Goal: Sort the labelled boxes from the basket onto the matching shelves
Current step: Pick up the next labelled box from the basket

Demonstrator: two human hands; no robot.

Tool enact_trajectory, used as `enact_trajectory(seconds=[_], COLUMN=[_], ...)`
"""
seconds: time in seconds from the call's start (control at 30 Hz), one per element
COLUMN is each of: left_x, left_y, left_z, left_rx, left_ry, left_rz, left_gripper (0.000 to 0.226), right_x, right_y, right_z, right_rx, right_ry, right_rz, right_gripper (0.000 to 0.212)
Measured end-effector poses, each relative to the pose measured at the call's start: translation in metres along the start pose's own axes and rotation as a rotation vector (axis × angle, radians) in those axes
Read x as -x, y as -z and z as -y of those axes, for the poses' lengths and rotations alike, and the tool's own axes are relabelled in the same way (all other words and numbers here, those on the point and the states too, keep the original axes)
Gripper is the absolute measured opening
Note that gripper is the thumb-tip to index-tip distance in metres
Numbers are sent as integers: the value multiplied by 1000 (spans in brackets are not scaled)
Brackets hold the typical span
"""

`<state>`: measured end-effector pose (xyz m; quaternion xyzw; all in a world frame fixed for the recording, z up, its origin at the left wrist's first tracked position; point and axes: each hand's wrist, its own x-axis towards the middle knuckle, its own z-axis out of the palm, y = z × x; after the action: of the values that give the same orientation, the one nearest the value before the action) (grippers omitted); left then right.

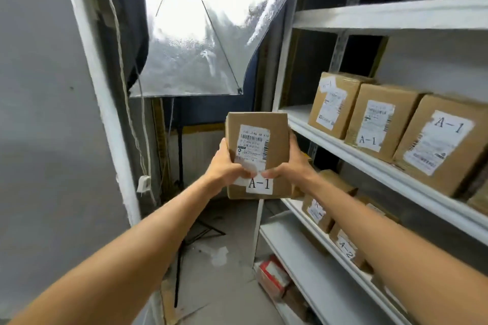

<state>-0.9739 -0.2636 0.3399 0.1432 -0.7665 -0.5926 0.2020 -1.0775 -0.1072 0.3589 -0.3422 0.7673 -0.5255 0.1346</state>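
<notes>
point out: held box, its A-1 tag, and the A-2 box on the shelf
held box (pixel 280 145), head view, bare cardboard right of the shipping label
A-1 tag (pixel 260 184), head view, middle of the white tag
A-2 box (pixel 347 247), head view, its white A-2 sticker

Held box (pixel 260 140) between left hand (pixel 227 163) and right hand (pixel 287 166), thumbs on its near face. Right of grip: three A-1 boxes (pixel 380 126) on shelf (pixel 369 169). Below-right: A-2 box (pixel 346 248). Behind, above: softbox (pixel 200 42).
</notes>
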Motion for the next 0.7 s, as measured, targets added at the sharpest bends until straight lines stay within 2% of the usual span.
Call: enact_trajectory(seconds=[0.07,0.17,0.33,0.5,0.6,0.7], left_x=[-23,-66,-136,-205,-240,-269], left_y=[0,6,8,-4,-15,-24], left_z=[-1,-2,-5,-12,-15,-16], left_rx=[10,-36,-5,22,29,37], left_ry=[16,-11,-50,-71,-81,-117], left_rz=[-17,-35,85,99,71,-19], left_gripper=[81,87,63,58,63,86], right_x=[-18,-48,-105,-165,-198,-226], right_y=[6,11,20,49,70,85], right_z=[4,6,-3,-14,-16,-16], right_rx=[-5,4,88,132,132,152], right_ry=[-47,-59,-43,-41,-24,21], right_rz=[-11,-66,-166,-212,-210,-203], right_gripper=[133,131,132,124,122,115])
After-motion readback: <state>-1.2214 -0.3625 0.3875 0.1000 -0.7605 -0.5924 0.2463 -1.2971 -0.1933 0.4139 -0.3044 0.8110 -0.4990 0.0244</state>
